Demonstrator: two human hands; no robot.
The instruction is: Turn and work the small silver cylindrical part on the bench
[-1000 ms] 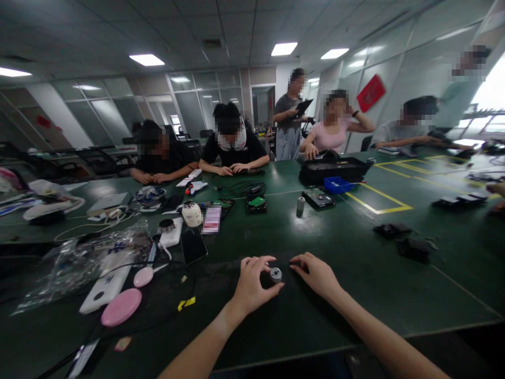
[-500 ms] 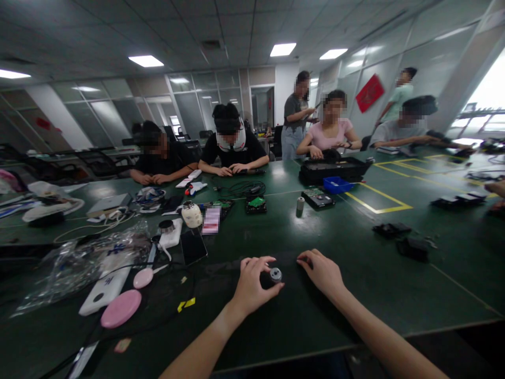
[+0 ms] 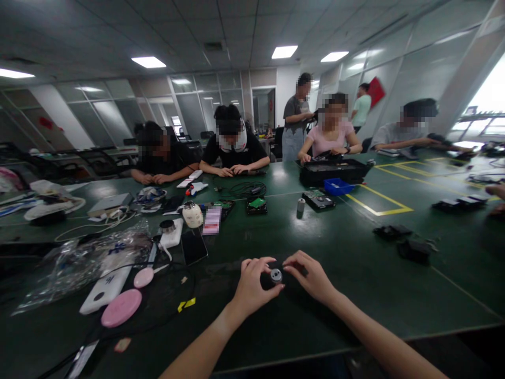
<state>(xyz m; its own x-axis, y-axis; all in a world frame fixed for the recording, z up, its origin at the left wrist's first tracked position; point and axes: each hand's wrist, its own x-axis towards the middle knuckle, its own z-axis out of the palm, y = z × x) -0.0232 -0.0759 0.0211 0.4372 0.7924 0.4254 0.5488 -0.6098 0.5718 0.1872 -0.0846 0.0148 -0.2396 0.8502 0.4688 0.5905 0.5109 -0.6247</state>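
My left hand (image 3: 250,281) curls round a small grey metal cylinder (image 3: 276,275), which stands on the green table with its round, holed end up. The thumb is at the cylinder's near side and the fingers are at its far side. Just right of it, my right hand (image 3: 310,273) is closed in a pinch, fingertips close to the cylinder's top. Whatever those fingertips hold, if anything, is too small to make out. A second upright metal cylinder (image 3: 301,205) stands farther back on the table.
Left of my hands lie a dark phone (image 3: 194,247), a pink disc (image 3: 121,308), clear plastic wrap (image 3: 79,268) and cables. Farther off are a hard drive (image 3: 319,199), a blue tray (image 3: 338,186) and black parts (image 3: 414,249). Several people sit across the table.
My right hand has moved left, bringing its pinched fingertips close to the metal cylinder. My left hand stays round the cylinder, nearly still.
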